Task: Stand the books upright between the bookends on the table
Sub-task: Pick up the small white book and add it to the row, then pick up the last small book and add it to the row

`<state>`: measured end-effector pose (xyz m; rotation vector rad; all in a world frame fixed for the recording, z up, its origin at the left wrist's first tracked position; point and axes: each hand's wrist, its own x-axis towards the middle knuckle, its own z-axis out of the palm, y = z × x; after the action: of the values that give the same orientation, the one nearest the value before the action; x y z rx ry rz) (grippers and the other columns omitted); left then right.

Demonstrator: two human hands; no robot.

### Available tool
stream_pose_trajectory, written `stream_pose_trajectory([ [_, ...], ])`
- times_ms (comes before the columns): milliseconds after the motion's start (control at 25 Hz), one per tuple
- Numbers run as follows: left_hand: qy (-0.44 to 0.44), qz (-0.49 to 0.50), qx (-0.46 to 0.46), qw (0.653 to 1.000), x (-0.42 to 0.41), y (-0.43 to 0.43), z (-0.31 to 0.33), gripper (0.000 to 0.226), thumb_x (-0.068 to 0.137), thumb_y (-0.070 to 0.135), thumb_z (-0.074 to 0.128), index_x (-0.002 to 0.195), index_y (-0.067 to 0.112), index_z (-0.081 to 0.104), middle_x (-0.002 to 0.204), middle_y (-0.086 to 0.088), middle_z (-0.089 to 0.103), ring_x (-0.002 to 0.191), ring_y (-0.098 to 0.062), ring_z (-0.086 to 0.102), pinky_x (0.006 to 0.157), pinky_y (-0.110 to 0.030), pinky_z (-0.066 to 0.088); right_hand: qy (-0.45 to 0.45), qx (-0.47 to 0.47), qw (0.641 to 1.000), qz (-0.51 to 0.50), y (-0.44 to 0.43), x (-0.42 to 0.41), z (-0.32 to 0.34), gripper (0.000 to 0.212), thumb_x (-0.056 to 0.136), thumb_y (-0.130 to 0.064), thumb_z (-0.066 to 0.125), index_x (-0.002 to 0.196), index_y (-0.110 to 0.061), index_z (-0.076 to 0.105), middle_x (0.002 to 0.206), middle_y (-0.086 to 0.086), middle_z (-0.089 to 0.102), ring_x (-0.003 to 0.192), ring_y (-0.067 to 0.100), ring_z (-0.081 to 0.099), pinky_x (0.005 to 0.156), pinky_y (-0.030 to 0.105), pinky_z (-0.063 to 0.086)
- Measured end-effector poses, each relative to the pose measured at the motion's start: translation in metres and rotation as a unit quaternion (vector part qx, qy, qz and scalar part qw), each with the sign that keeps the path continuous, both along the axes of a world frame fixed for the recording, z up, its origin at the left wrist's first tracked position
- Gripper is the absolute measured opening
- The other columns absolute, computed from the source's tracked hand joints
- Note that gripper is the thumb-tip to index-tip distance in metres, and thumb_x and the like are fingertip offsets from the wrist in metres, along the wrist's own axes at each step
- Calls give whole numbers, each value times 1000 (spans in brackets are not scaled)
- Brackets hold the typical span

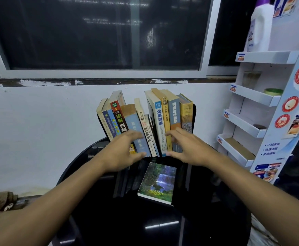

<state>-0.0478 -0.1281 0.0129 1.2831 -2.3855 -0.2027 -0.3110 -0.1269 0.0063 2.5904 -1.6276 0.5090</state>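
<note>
Several books stand in a row on a round black glossy table, between black bookends whose right one shows behind the last book. The left group leans left; the right group stands nearly upright, leaving a narrow gap with a low dark book in it. My left hand is spread against the left group's spines, fingers apart. My right hand is spread against the right group's spines. A book with a waterfall cover lies flat on the table in front of the row.
A white wall and a dark window stand right behind the books. A white cardboard display shelf with a bottle and small jars stands at the right, close to the table. Brown debris lies at the lower left.
</note>
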Motion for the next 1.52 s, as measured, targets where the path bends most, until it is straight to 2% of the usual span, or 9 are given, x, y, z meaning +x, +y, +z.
stream_pose_trajectory([
  [200,-91,-14,148,985,9,8,-30,72,87,64,61,146,24,48,146,8,48,134,-10,45,111,-25,36,-51,128,990,-30,39,-6,-29,77,86,-63,63,146,-20,42,115,-14,44,88,-5,46,88,20,42],
  [440,-145,-2,206,968,1,4,-51,105,70,86,45,150,19,43,141,5,43,133,-14,35,114,-34,34,-58,188,976,-90,55,-8,-57,93,79,-75,60,146,-12,45,115,-7,42,103,6,46,92,24,44],
  [680,-157,-4,195,968,-6,-4,-64,132,49,106,22,150,24,43,137,9,39,127,-13,30,115,-45,30,-70,209,970,-99,56,-5,-66,96,79,-77,58,146,-9,45,114,-6,40,106,9,44,96,28,45],
  [760,-149,0,195,970,-9,-4,-65,128,51,105,25,149,24,44,129,9,40,120,-11,31,113,-45,31,-77,209,970,-99,55,-3,-67,92,80,-75,59,145,-11,46,114,-6,40,106,9,44,96,28,44],
  [920,-126,3,190,974,-17,5,-65,79,83,76,48,144,26,50,119,5,41,117,-14,34,109,-41,32,-87,210,969,-97,53,0,-66,83,83,-72,60,141,-14,50,111,-6,40,105,9,45,93,26,43],
  [1000,-115,9,187,976,-17,8,-68,70,86,71,52,140,26,54,117,6,42,118,-14,35,109,-41,32,-92,218,967,-95,52,1,-65,83,83,-71,60,142,-14,50,113,-6,39,107,10,45,97,28,43],
  [1280,-98,60,183,976,-17,5,-70,72,87,70,55,142,22,53,120,4,44,129,-19,34,109,-50,34,-112,215,964,-109,46,1,-63,87,81,-70,62,146,-14,47,116,-8,39,108,6,46,103,32,44],
  [1440,-98,49,190,976,-19,2,-74,76,85,73,54,142,22,53,117,5,42,126,-17,35,110,-49,34,-105,224,962,-114,44,3,-65,91,77,-76,60,145,-16,49,114,-9,40,111,10,50,103,35,45],
  [1520,-86,41,197,976,-19,-1,-77,72,85,73,55,138,24,57,113,6,43,120,-16,37,107,-46,38,-112,235,958,-118,43,4,-66,91,72,-81,59,138,-18,56,111,-7,43,103,10,52,97,34,49],
])
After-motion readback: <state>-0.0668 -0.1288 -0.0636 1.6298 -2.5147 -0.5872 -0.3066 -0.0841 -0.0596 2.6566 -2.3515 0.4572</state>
